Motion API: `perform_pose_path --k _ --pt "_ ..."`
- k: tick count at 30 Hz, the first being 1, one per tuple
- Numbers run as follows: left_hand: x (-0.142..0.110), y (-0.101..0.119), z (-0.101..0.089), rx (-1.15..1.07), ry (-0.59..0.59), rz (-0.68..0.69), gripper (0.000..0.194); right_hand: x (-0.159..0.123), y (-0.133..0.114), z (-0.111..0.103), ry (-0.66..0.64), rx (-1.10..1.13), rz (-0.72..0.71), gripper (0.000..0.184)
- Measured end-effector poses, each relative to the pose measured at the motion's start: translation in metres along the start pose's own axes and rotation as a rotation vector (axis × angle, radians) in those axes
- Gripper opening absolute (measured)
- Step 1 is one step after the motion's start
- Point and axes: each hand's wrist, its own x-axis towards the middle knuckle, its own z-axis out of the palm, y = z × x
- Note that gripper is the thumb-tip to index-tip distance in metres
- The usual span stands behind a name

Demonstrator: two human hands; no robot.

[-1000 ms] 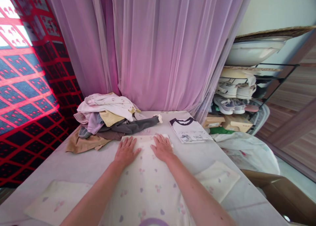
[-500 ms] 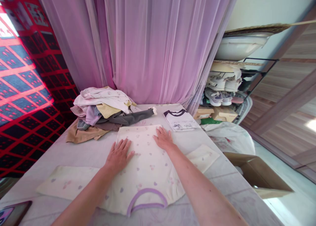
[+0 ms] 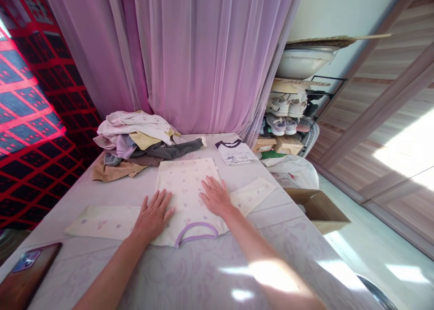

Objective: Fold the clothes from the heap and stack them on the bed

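A cream long-sleeved top (image 3: 185,183) with small heart prints and a purple neckband lies flat on the table, neck toward me, sleeves spread to both sides. My left hand (image 3: 153,214) lies flat on its left shoulder area, fingers stretched out. Resting flat on the top's right side, just above the neckband, is my right hand (image 3: 214,195), fingers spread. Neither hand holds anything.
A heap of unfolded clothes (image 3: 135,143) sits at the table's far left. A folded white shirt with dark collar (image 3: 234,152) lies at the far right. A phone (image 3: 25,271) rests at the near left. A cardboard box (image 3: 317,204) and shoe rack (image 3: 291,115) stand right of the table, curtain behind.
Both hands have slid toward me down the top, from its far hem to the shoulders. The view has pulled back, so the neckband, both sleeves and the phone now show.
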Motion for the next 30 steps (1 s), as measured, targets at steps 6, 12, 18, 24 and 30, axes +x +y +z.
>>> perform_pose_path --k 6,12,18,24,30 --pt "-0.029 -0.008 0.006 -0.007 0.000 0.019 0.058 -0.025 0.004 0.009 -0.009 0.021 0.027 0.061" --pt "-0.028 -0.006 0.000 0.020 0.002 0.029 0.057 -0.045 0.034 0.004 0.055 0.046 0.110 0.059" --pt "-0.029 -0.006 -0.001 0.025 0.022 0.029 0.057 -0.061 0.077 0.008 0.018 -0.047 0.137 0.059" --pt "-0.029 -0.006 0.000 0.034 0.014 0.038 0.058 -0.057 0.128 0.004 0.228 -0.120 0.490 0.054" --pt "-0.028 -0.008 -0.001 0.023 0.036 0.031 0.056 -0.045 0.180 -0.028 0.254 -0.051 0.732 0.055"
